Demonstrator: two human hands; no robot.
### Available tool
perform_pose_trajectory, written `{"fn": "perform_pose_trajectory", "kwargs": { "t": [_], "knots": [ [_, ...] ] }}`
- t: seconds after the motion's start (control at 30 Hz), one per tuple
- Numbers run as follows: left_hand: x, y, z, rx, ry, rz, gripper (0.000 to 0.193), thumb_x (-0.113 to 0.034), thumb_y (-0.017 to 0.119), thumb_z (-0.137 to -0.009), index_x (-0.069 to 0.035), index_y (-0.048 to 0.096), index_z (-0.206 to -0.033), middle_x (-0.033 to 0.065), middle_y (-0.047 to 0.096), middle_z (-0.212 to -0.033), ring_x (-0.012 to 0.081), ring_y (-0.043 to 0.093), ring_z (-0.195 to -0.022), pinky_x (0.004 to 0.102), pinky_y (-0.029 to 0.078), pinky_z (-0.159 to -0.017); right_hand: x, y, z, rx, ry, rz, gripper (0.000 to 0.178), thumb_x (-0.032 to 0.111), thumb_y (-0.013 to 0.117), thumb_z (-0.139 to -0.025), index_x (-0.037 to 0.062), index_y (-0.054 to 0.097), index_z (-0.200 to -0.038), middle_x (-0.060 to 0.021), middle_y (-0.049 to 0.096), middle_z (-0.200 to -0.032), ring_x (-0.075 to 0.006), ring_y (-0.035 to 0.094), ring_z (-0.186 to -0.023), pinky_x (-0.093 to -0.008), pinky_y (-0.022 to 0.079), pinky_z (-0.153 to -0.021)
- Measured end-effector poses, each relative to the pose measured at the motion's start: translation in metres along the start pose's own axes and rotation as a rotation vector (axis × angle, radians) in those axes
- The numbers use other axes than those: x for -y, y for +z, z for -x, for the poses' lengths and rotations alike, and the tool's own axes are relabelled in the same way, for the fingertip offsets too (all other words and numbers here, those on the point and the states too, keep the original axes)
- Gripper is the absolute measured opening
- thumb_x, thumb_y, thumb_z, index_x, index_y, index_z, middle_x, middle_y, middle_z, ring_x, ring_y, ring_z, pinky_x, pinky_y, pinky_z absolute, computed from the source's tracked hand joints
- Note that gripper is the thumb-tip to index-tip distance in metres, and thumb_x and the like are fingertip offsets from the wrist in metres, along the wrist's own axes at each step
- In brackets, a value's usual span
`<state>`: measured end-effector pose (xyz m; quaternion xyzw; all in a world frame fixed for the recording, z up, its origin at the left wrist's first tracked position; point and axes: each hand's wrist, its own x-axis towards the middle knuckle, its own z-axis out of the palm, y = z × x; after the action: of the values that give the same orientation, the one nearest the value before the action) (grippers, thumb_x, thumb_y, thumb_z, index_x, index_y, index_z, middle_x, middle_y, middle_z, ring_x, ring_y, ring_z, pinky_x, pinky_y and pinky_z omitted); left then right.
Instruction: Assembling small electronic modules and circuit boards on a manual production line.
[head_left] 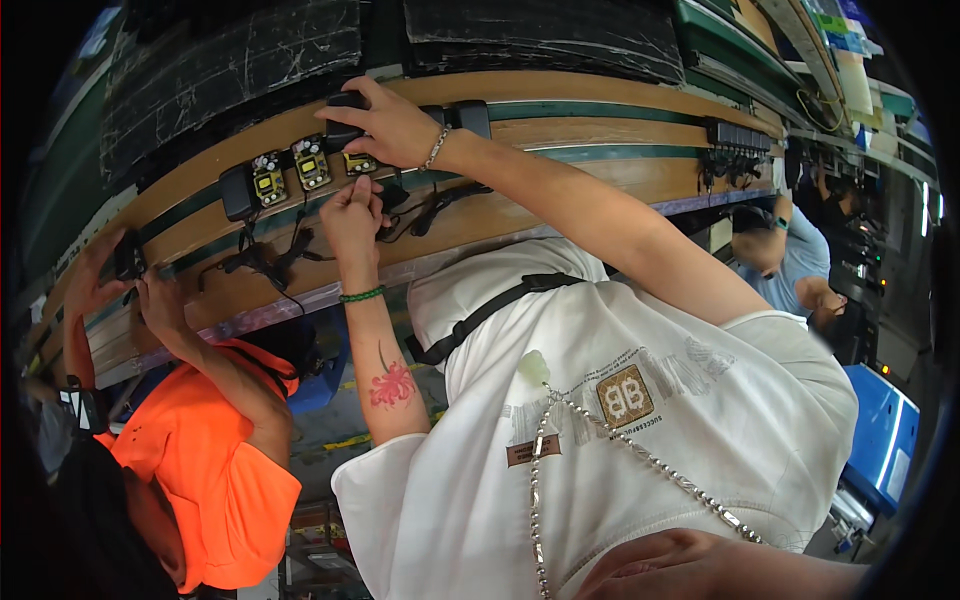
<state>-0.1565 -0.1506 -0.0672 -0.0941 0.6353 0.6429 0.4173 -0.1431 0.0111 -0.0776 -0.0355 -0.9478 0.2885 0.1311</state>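
My right hand (392,128), with a silver bracelet at its wrist, is closed on a black plastic power adapter case (345,115) above the wooden rail. Just below it, an adapter circuit board (360,162) with yellow parts is partly covered by the hand. My left hand (355,218), a green bracelet behind it, has its fingers pinched together close to that board. What lies between these fingertips is hidden. To the left stand two more bare boards (311,163) and a black adapter case (238,192). Black cables (270,262) hang near my left hand.
More black adapters (468,118) stand just right of my right hand, and a row of them (738,138) sits farther right. At the left, a co-worker in an orange top (215,460) handles a black piece. Another person in light blue (800,250) is at the right.
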Motion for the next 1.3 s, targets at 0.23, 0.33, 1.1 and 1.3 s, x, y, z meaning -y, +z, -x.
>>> {"fn": "perform_pose_trajectory", "kwargs": {
  "t": [0.23,0.33,1.1,1.3],
  "knots": [
    [-0.012,-0.008,-0.009,0.040,-0.114,-0.014,0.024,-0.013,0.055,-0.093,0.002,0.061,-0.076,0.0018,0.047,-0.052,0.0103,0.035,-0.041,0.0239,0.037,-0.041,0.005,-0.001,-0.003,0.046,0.001,-0.022,0.058,0.014,0.074,-0.076,0.0195,0.055,-0.131,-0.0161,0.043,-0.130,-0.0316,0.054,-0.104,-0.0355,0.048,-0.090],
    [-0.012,0.008,0.003,-0.093,-0.036,-0.166,0.023,-0.013,0.057,-0.092,0.002,0.061,-0.076,0.0011,0.046,-0.053,0.0098,0.033,-0.041,0.0249,0.036,-0.041,0.002,-0.005,0.000,0.019,0.041,-0.024,0.063,0.016,0.076,-0.075,0.0172,0.053,-0.133,-0.0119,0.046,-0.129,-0.0262,0.055,-0.097,-0.0335,0.048,-0.085],
    [0.004,-0.009,-0.012,0.212,-0.122,0.279,0.020,-0.010,0.053,-0.095,0.006,0.061,-0.086,0.0031,0.050,-0.059,0.0098,0.036,-0.043,0.0270,0.041,-0.044,0.020,-0.039,-0.006,0.336,-0.037,0.195,0.060,0.027,0.078,-0.070,-0.0004,0.059,-0.119,-0.0127,0.067,-0.108,-0.0317,0.065,-0.089,-0.0359,0.049,-0.082],
    [0.002,-0.014,-0.021,0.229,-0.193,0.310,0.021,-0.010,0.051,-0.096,0.007,0.061,-0.089,0.0034,0.050,-0.060,0.0109,0.037,-0.044,0.0284,0.044,-0.046,0.018,-0.035,-0.013,0.397,-0.123,0.354,0.044,0.028,0.076,-0.070,0.0023,0.065,-0.103,-0.0122,0.070,-0.090,-0.0321,0.066,-0.078,-0.0385,0.051,-0.075]
  ]
}}
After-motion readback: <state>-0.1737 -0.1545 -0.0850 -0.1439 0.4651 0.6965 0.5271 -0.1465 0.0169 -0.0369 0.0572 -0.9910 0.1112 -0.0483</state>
